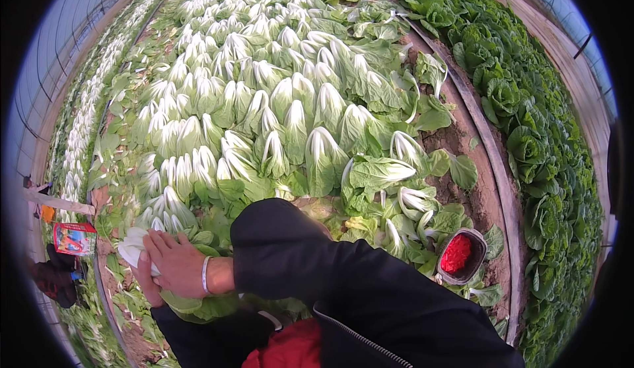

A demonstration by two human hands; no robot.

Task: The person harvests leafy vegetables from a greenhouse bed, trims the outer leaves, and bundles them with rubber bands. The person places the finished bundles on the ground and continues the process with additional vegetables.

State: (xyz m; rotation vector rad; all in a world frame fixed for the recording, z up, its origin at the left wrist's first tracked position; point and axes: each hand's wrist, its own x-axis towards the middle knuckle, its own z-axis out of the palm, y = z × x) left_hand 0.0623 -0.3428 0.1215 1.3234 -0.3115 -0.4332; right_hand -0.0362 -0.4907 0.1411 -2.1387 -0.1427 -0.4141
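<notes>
A leafy cabbage (131, 245) is held between my two hands at the lower left, with its white stem end pointing up and left. My right hand (176, 264), a white band around its wrist, lies across the stems with the fingers stretched out. My left hand (147, 281) grips the same head from beneath; most of it is hidden by the right hand and the stems. Green leaves (200, 306) hang out below my wrists. Just beyond my fingers, several cut heads (166, 207) rest on the ground with white bases up.
Rows of cut cabbages (294, 120) stretch ahead. A small dark basket (478, 266) with red strips (454, 254) sits at right, beside a long edging strip (495, 170) and growing green plants (535, 155). At left are a printed red box (74, 239) and dark clothing (54, 279).
</notes>
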